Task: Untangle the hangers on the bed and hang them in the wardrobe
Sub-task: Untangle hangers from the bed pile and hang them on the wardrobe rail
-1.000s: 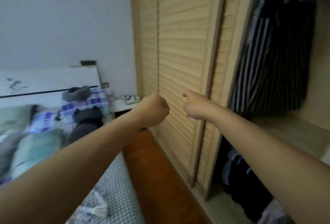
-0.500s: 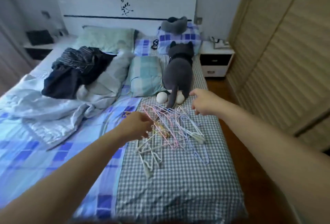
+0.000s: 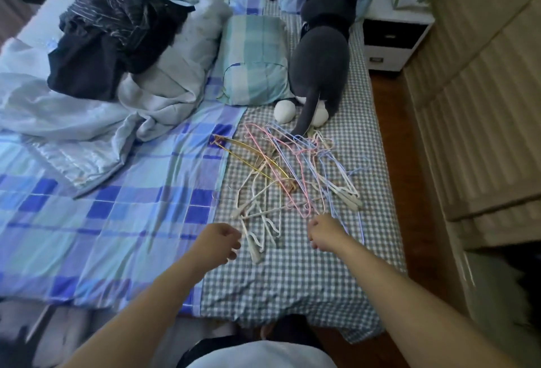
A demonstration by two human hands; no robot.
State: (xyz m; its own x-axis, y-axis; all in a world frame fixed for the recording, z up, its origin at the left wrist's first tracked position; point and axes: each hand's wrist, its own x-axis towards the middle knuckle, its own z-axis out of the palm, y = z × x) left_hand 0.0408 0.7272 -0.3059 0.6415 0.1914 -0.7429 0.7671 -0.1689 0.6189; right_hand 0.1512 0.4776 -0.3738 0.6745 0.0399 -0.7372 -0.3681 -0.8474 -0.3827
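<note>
Head view shows your left hand (image 3: 219, 240) and right hand (image 3: 325, 230) low in the centre of the frame, fingers loosely curled, holding nothing. Just above them, the tangled hangers (image 3: 288, 174) lie on the checked bed sheet (image 3: 292, 274), below the grey plush cat (image 3: 320, 57).

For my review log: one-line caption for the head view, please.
Left hand and right hand reach toward tangled hangers on the checked bedsheet.

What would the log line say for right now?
stage: reaching | left hand: empty, near white hangers | right hand: empty, near pink hanger | hanger pile: tangled on bed
</note>
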